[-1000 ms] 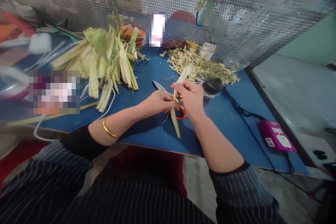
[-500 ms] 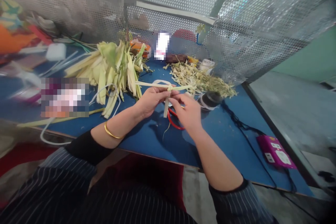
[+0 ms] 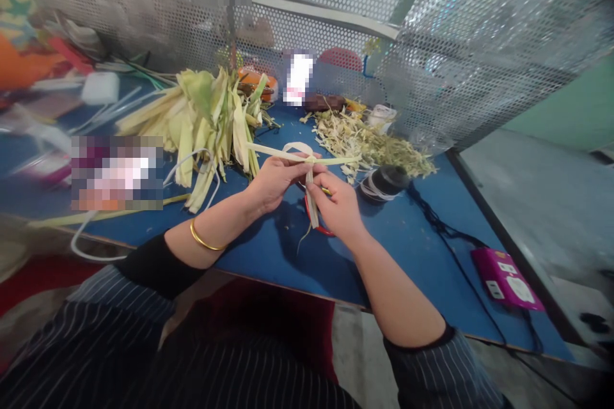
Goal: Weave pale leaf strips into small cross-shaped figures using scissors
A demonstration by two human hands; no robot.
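We hold a pale leaf strip point(image 3: 307, 157) in the air above the blue table point(image 3: 412, 230), between both hands. It is folded into a small loop with two thin ends running out sideways and one tail hanging down. It looks light, thin and pliant, stiff enough along its length to keep the loop, yet likely to split along the grain or crease if bent sharply; we judge the best hold is at the crossing, where the layers overlap.

Our left hand point(image 3: 273, 180) has its fingers pinched on that crossing from the left. Our right hand point(image 3: 338, 204) has its fingers pressed on the hanging tail just below it.

Under our hands lie red-handled scissors point(image 3: 316, 225), mostly hidden. To the left sits a pile of long yellow-green leaves point(image 3: 201, 121), smooth and ribbon-shaped, with a white cable point(image 3: 192, 160) curling over them. Behind lies a heap of dry, shredded trimmings point(image 3: 369, 140), and beside it a black spool point(image 3: 388, 177). A black cord leads to a pink power strip point(image 3: 506, 268) near the right edge. Perforated metal screens point(image 3: 455, 45) wall the table.
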